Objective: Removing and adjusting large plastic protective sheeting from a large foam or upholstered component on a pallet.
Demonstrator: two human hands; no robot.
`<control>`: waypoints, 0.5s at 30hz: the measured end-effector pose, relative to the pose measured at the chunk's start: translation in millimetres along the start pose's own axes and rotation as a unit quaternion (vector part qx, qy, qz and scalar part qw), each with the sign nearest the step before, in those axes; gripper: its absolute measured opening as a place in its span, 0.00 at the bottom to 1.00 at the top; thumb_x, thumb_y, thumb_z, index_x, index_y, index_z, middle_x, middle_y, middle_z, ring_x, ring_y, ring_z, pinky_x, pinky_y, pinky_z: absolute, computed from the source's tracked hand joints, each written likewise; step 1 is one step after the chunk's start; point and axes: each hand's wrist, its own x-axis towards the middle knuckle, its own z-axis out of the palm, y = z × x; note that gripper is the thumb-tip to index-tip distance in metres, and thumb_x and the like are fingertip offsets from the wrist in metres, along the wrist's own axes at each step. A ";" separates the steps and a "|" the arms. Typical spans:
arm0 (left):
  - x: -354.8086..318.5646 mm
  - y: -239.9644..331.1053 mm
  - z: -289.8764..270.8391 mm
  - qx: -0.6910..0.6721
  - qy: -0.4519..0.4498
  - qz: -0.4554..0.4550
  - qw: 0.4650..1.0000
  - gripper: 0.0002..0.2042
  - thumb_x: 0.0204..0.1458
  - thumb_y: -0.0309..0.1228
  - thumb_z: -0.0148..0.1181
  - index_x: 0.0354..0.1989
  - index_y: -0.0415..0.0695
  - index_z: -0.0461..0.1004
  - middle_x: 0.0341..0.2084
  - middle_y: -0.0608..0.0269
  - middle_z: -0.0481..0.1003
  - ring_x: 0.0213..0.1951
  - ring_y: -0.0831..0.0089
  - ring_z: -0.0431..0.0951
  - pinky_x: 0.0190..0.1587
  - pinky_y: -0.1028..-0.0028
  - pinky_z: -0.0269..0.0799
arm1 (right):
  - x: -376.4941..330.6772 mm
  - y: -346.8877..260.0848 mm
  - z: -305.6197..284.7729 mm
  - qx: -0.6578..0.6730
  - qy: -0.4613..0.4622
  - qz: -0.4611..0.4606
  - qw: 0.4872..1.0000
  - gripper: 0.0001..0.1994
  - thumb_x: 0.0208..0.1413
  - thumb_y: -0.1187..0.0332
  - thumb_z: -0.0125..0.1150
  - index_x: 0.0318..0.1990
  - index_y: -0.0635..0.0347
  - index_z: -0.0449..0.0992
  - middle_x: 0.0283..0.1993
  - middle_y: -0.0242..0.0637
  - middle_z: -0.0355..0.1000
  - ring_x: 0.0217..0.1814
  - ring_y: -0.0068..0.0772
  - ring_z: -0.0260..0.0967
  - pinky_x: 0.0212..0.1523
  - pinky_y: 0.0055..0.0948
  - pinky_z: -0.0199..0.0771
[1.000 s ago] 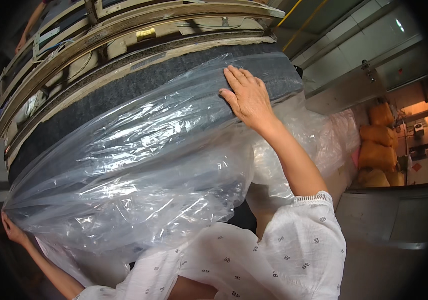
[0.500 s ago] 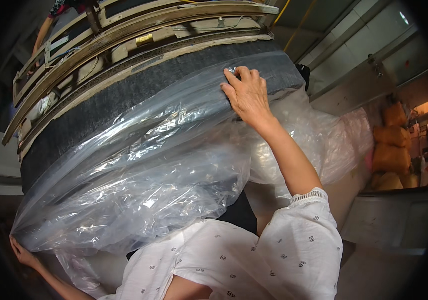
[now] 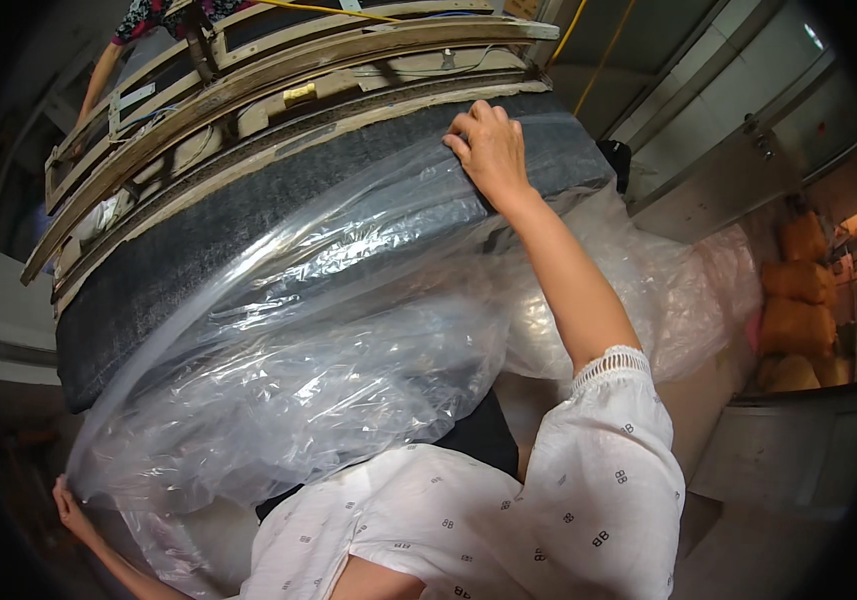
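Note:
A wide sheet of clear plastic film [image 3: 338, 365] lies wrinkled over the near part of a long, dark padded surface [image 3: 188, 245]. At the film's left end, my left hand [image 3: 70, 503] pinches its edge, low and beyond the corner of the dark surface. My right hand [image 3: 491, 148] is farther off to the right, above the dark surface, its fingers closed on the film's far edge. Between the two hands that edge sags toward me in a shiny fold. More film gathers in loose folds below the near side, against my white patterned shirt [image 3: 448, 510].
A wooden and metal frame [image 3: 298, 75] with cables runs along the far side of the dark surface. Another person's arm [image 3: 98, 85] reaches in at the far left. Bunched film [image 3: 688, 285] hangs at the right, near stacked orange sacks [image 3: 798, 300] and a metal door [image 3: 708, 180].
My right hand has moved slightly farther away, toward the frame, with the film edge. My left hand has shifted a little in view, and the film between them sags more.

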 end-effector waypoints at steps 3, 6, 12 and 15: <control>-21.0 -62.5 -11.2 -0.072 -0.115 -0.153 0.979 0.15 0.56 0.36 0.50 0.46 0.40 0.71 0.42 0.68 0.72 0.44 0.78 0.68 0.49 0.80 0.59 | 10.7 -10.4 11.3 0.078 0.044 0.086 0.992 0.08 0.43 0.63 0.63 0.30 0.52 0.74 0.37 0.33 0.63 0.45 0.38 0.61 0.40 0.37 0.58; -19.5 -13.6 51.6 -0.154 -0.045 -0.194 0.968 0.18 0.55 0.38 0.51 0.49 0.38 0.68 0.46 0.67 0.69 0.49 0.76 0.66 0.53 0.78 0.57 | 18.4 5.6 4.7 0.062 -0.049 0.072 0.994 0.06 0.44 0.64 0.61 0.31 0.51 0.74 0.36 0.34 0.63 0.46 0.38 0.61 0.42 0.37 0.59; 81.2 62.4 115.0 -0.421 0.143 -0.163 0.881 0.20 0.55 0.38 0.50 0.54 0.42 0.63 0.51 0.60 0.65 0.52 0.70 0.64 0.54 0.72 0.58 | 92.6 24.3 -35.1 0.607 0.131 0.168 0.765 0.06 0.57 0.68 0.49 0.32 0.60 0.69 0.29 0.30 0.69 0.28 0.20 0.64 0.32 0.20 0.65; 158.6 -7.3 188.7 -0.173 0.076 -0.014 0.982 0.14 0.55 0.36 0.51 0.46 0.41 0.70 0.39 0.68 0.72 0.40 0.78 0.70 0.43 0.80 0.64 | 82.7 56.8 40.3 0.295 0.178 0.179 0.922 0.06 0.53 0.68 0.53 0.32 0.62 0.69 0.26 0.32 0.70 0.25 0.21 0.64 0.29 0.24 0.65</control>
